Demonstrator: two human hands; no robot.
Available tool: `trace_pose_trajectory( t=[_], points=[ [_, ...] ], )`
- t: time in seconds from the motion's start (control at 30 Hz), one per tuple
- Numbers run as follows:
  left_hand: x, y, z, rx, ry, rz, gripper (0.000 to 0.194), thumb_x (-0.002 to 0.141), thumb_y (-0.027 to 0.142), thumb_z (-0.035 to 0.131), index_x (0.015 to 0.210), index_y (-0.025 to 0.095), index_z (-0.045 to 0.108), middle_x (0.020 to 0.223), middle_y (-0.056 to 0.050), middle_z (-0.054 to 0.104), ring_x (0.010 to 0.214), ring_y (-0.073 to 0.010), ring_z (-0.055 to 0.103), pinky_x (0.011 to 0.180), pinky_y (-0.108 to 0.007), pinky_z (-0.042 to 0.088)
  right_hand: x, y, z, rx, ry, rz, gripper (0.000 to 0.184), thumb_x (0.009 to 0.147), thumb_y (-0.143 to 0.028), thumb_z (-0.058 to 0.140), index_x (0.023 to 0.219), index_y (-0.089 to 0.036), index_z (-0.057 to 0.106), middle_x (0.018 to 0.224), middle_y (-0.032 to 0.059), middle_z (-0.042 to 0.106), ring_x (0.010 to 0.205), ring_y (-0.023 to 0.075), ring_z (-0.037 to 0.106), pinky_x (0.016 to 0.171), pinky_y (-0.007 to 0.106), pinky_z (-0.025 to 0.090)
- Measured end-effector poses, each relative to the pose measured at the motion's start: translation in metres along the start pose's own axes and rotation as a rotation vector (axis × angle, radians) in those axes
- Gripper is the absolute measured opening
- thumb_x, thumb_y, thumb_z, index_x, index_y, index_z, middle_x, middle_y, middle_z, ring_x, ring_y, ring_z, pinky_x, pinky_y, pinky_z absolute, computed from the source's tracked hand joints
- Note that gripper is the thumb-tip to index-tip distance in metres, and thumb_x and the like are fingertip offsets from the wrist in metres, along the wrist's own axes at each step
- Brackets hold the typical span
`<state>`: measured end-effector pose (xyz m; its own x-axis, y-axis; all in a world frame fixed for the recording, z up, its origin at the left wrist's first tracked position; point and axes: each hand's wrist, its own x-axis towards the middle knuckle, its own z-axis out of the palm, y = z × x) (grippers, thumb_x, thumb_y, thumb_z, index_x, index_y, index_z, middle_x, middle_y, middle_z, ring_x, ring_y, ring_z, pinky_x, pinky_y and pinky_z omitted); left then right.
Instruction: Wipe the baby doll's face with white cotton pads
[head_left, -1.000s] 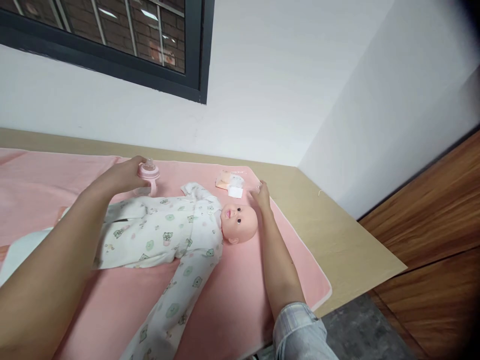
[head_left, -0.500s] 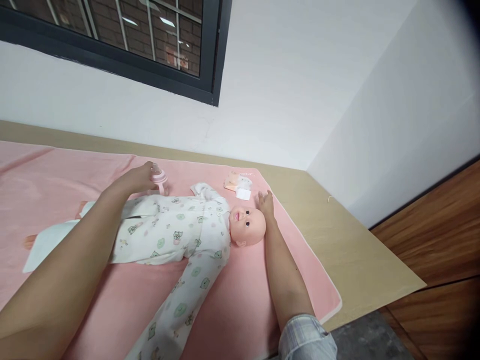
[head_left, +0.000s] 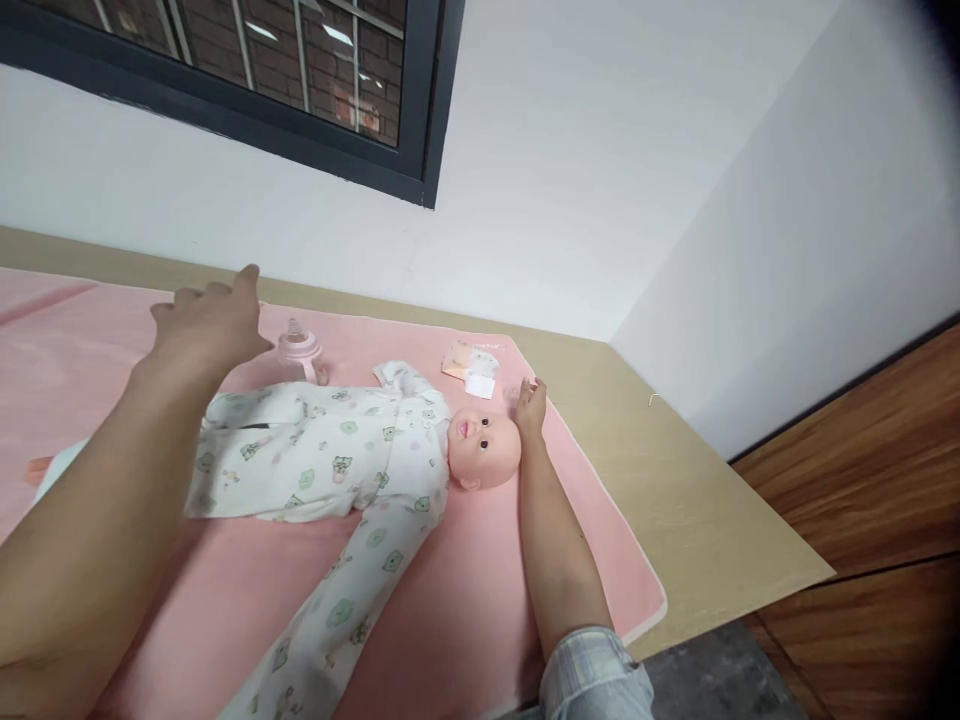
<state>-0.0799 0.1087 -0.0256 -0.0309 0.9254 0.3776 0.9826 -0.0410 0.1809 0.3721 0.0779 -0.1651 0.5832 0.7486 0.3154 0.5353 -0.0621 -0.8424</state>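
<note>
My left hand point(head_left: 214, 320) is raised above the mat with its fingers spread, holding nothing. Just right of it stands a pink baby bottle point(head_left: 300, 350) with a clear teat on top, apart from the fingers. A baby doll point(head_left: 484, 448) lies on its back, head to the right, in a white printed suit point(head_left: 322, 450). Past the doll's head, my right hand point(head_left: 531, 408) rests low over the mat with fingers parted. A small clear piece point(head_left: 512, 394), perhaps a cap, sits against its thumb side; its exact shape is hard to make out.
The pink mat point(head_left: 442, 630) covers much of a tan tabletop point(head_left: 675, 500). Near the mat's far edge lies a small plastic packet point(head_left: 457, 358) with a white square point(head_left: 480, 386). Behind are a white wall and a dark-framed window point(head_left: 420, 170); wooden panels point(head_left: 862, 480) stand at right.
My left hand has let go of the bottle and moved up and left, its fingers spreading. The bottle stays standing on the mat. My right hand has hardly moved; the view has shifted slightly.
</note>
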Motion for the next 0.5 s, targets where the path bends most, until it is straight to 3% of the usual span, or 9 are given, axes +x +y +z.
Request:
trace_pose_trajectory(
  t=[0.07, 0.13, 0.17, 0.23, 0.37, 0.5],
  points=[
    [-0.022, 0.033, -0.024, -0.048, 0.091, 0.124, 0.139, 0.058, 0.101, 0.008, 0.154, 0.001, 0.021, 0.139, -0.032, 0.045, 0.128, -0.0544, 0.040, 0.081, -0.056, 0.035, 0.000, -0.003, -0.003, 0.011, 0.055, -0.044, 0.058, 0.101, -0.048, 0.029, 0.139, -0.007, 0.044, 0.137, 0.0203, 0.054, 0.127, 0.0246, 0.053, 0.107, 0.035, 0.041],
    [-0.043, 0.069, -0.037, -0.065, 0.109, 0.246, 0.096, 0.087, 0.073, 0.030, 0.153, 0.004, 0.030, 0.133, -0.029, 0.054, 0.126, -0.0465, 0.048, 0.092, -0.055, 0.040, -0.001, -0.006, -0.005, 0.010, 0.122, -0.128, 0.052, 0.102, -0.045, 0.027, 0.129, -0.010, 0.053, 0.131, 0.0173, 0.058, 0.124, 0.0229, 0.053, 0.107, 0.033, 0.040],
    [-0.051, 0.086, -0.039, -0.082, 0.102, 0.316, 0.080, 0.091, 0.059, 0.036, 0.151, 0.005, 0.035, 0.133, -0.026, 0.056, 0.123, -0.0432, 0.052, 0.095, -0.053, 0.042, -0.002, -0.008, -0.006, 0.002, 0.145, -0.176, 0.049, 0.102, -0.043, 0.025, 0.123, -0.011, 0.057, 0.126, 0.0158, 0.061, 0.121, 0.0224, 0.054, 0.106, 0.032, 0.040],
    [-0.061, 0.116, -0.035, -0.151, 0.049, 0.441, 0.063, 0.093, 0.044, 0.042, 0.145, 0.010, 0.046, 0.137, -0.020, 0.057, 0.124, -0.0373, 0.054, 0.101, -0.049, 0.043, -0.004, -0.012, -0.006, -0.028, 0.154, -0.263, 0.048, 0.102, -0.040, 0.021, 0.110, -0.015, 0.061, 0.116, 0.0133, 0.065, 0.114, 0.0217, 0.055, 0.103, 0.032, 0.041],
    [-0.059, 0.164, -0.013, -0.256, -0.230, 0.621, 0.049, 0.091, 0.039, 0.047, 0.135, 0.022, 0.059, 0.132, -0.008, 0.064, 0.114, -0.0289, 0.061, 0.094, -0.038, 0.047, -0.010, -0.018, -0.002, -0.065, 0.074, -0.406, 0.049, 0.101, -0.039, 0.018, 0.093, -0.018, 0.062, 0.101, 0.0113, 0.067, 0.102, 0.0214, 0.057, 0.096, 0.033, 0.043],
    [-0.045, 0.203, 0.006, -0.278, -0.461, 0.696, 0.047, 0.086, 0.045, 0.052, 0.125, 0.024, 0.069, 0.112, -0.009, 0.072, 0.103, -0.0300, 0.064, 0.089, -0.036, 0.046, -0.015, -0.021, 0.005, -0.048, -0.063, -0.437, 0.047, 0.102, -0.044, 0.022, 0.088, -0.019, 0.059, 0.095, 0.0095, 0.067, 0.095, 0.0200, 0.058, 0.091, 0.032, 0.043]
  ],
)
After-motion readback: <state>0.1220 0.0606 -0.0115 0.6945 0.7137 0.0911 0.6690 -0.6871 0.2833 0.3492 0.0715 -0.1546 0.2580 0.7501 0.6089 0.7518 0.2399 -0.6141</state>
